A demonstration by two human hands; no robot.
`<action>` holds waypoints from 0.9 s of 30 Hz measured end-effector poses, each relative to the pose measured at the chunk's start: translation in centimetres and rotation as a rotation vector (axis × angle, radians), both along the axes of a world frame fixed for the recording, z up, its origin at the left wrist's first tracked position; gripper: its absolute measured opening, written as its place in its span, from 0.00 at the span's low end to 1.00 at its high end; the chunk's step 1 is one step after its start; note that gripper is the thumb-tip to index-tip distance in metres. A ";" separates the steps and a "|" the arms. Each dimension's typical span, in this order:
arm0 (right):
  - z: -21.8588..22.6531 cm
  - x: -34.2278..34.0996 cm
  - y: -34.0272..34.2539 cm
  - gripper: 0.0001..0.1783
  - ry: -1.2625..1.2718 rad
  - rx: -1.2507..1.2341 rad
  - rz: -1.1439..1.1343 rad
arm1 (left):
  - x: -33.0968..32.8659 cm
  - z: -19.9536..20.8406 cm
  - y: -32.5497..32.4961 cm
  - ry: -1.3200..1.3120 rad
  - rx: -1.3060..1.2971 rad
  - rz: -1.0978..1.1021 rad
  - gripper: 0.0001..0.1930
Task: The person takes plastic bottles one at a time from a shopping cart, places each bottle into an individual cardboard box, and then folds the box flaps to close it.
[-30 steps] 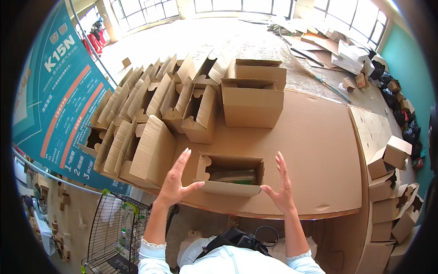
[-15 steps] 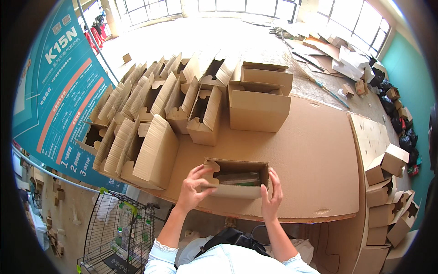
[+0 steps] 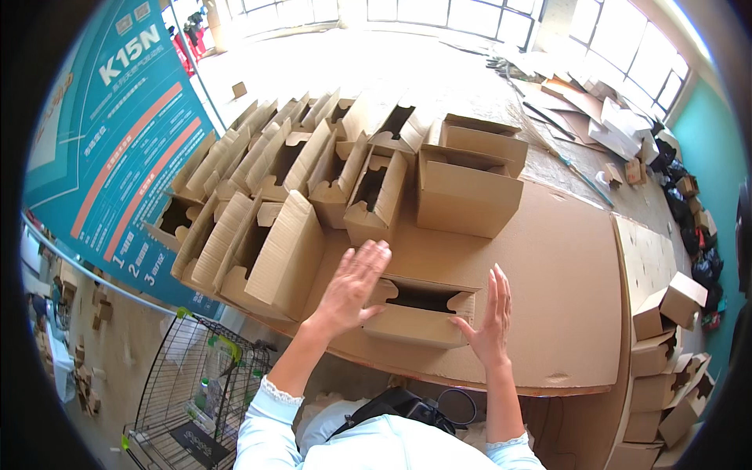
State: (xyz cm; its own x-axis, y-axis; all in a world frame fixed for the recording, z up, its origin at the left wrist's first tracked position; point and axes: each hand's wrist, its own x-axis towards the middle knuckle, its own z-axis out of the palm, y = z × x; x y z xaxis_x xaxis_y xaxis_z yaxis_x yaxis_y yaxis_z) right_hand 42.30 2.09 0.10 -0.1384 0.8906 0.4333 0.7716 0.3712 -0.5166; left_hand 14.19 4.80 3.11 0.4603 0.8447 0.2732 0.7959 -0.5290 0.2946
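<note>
A small brown cardboard box [image 3: 413,327] stands on the cardboard-covered table right in front of me. Its top is uncovered and the inside looks dark; notched end flaps lean in at both short sides. My left hand [image 3: 350,291] is at the box's left end, fingers stretched out past it and the thumb by its near edge. At the right end my right hand [image 3: 489,319] has its fingers pointing up and away, with the thumb tip at the near right corner. Neither hand is wrapped round anything.
Several open cardboard boxes [image 3: 282,243] stand in rows at the far left, with two larger ones [image 3: 468,192] beside them. A wire cart [image 3: 196,392] with bottles is at lower left, below a blue banner [image 3: 117,157]. More boxes [image 3: 654,356] pile up beyond the table's right edge.
Both hands have opened out, the left sliding forward with its fingers straightened. The box's end flaps now lean inward, and the pale thing seen inside before is hidden. My view has shifted.
</note>
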 end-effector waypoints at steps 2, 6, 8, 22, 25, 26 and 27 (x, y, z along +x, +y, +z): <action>0.2 0.6 1.2 0.44 -0.181 -0.087 0.142 | -0.2 -2.3 0.4 0.089 -0.256 -0.023 0.38; -2.0 1.2 0.3 0.44 -0.300 -0.206 0.281 | 0.9 -3.3 -0.5 0.340 -0.134 -0.095 0.46; -0.7 1.1 -0.2 0.52 -0.394 -0.253 0.341 | 1.2 -1.9 -1.5 0.325 -0.192 -0.146 0.53; -1.5 6.1 8.8 0.56 -0.395 -0.165 0.178 | 7.5 -4.2 9.4 0.284 -0.082 -0.114 0.59; -2.1 6.1 8.4 0.49 -0.343 -0.141 0.030 | 9.2 -4.2 12.5 0.331 -0.105 -0.067 0.60; -2.5 6.0 7.7 0.47 -0.313 -0.123 0.007 | 9.4 -4.1 13.2 0.352 -0.111 -0.044 0.60; -2.6 5.9 6.4 0.46 -0.219 -0.165 0.012 | 9.4 -4.4 13.8 0.398 -0.111 -0.024 0.60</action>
